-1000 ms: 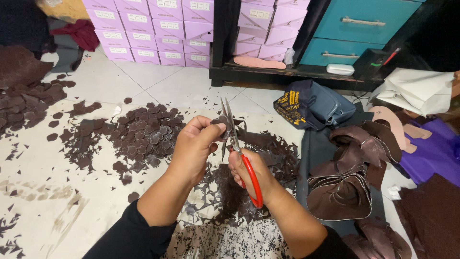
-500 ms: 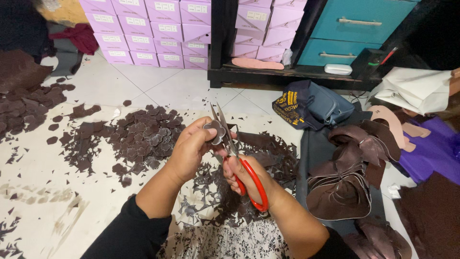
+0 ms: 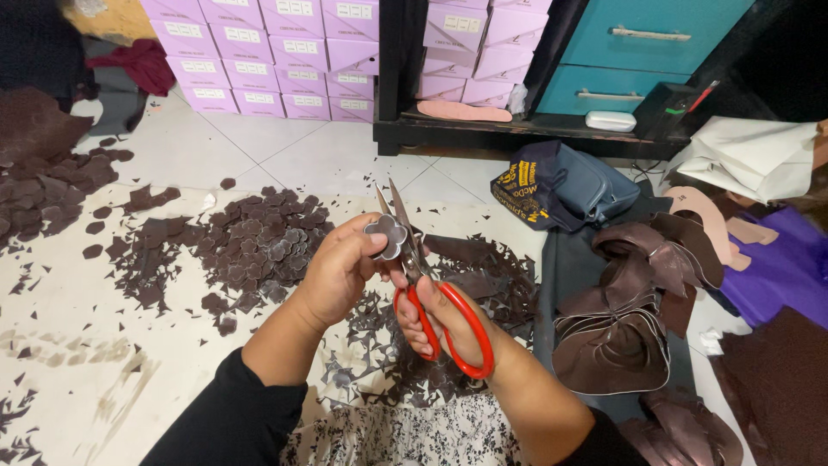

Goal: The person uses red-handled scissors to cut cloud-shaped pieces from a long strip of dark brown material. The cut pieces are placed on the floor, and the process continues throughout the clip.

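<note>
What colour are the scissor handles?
Red, on the scissors in the right hand; clear in the head view.

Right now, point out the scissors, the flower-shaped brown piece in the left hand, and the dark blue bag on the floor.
scissors (image 3: 448,324), head view, on the red handle loop.
flower-shaped brown piece (image 3: 385,233), head view, on its middle, between the petals.
dark blue bag (image 3: 576,183), head view, on its upper side.

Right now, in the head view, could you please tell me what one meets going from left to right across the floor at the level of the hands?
Pile of dark brown flower-shaped cutouts → left hand holding a small flower-shaped piece → red-handled scissors in the right hand → stack of curled brown leather pieces → purple sheet.
</note>
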Motion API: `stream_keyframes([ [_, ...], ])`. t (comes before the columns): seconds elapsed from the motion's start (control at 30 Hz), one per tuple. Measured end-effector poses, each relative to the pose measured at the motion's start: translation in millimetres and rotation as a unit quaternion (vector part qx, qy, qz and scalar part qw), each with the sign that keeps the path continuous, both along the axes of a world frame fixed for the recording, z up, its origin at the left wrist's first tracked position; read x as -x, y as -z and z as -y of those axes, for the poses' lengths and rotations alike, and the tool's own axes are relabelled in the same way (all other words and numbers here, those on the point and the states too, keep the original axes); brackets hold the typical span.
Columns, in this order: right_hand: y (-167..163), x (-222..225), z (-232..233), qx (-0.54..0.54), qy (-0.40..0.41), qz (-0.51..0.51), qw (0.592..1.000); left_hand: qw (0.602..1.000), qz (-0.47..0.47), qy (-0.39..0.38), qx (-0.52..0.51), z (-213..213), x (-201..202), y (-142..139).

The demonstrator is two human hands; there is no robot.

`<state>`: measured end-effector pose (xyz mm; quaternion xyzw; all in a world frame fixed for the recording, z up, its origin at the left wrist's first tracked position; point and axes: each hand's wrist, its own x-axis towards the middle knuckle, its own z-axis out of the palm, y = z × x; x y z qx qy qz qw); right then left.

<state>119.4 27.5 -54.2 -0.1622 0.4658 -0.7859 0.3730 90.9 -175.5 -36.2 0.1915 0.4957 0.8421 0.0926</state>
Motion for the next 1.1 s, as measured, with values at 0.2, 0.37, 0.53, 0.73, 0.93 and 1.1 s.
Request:
stream_keyframes([
  [0.2, 17, 9, -4, -0.039, 0.029, -0.127, 0.991, 0.988, -0.011, -0.135, 0.075, 2, 8, 12],
  [0.37, 24, 9, -1, -0.097, 0.079, -0.141, 0.982, 0.980, -0.030, -0.184, 0.063, 3, 7, 15],
  [0.53, 21, 8, 3, -0.118, 0.088, -0.133, 0.980, 0.972, -0.058, -0.214, 0.077, 1, 6, 15],
  [0.73, 18, 8, 4, -0.145, 0.091, -0.130, 0.977, 0.970, -0.066, -0.221, 0.080, 1, 6, 12],
  [0.93, 18, 7, 5, -0.152, 0.099, -0.133, 0.974, 0.968, -0.078, -0.225, 0.082, 1, 7, 12],
  [1.1, 21, 8, 6, -0.157, 0.113, -0.107, 0.975, 0.967, -0.076, -0.230, 0.075, 1, 8, 12],
])
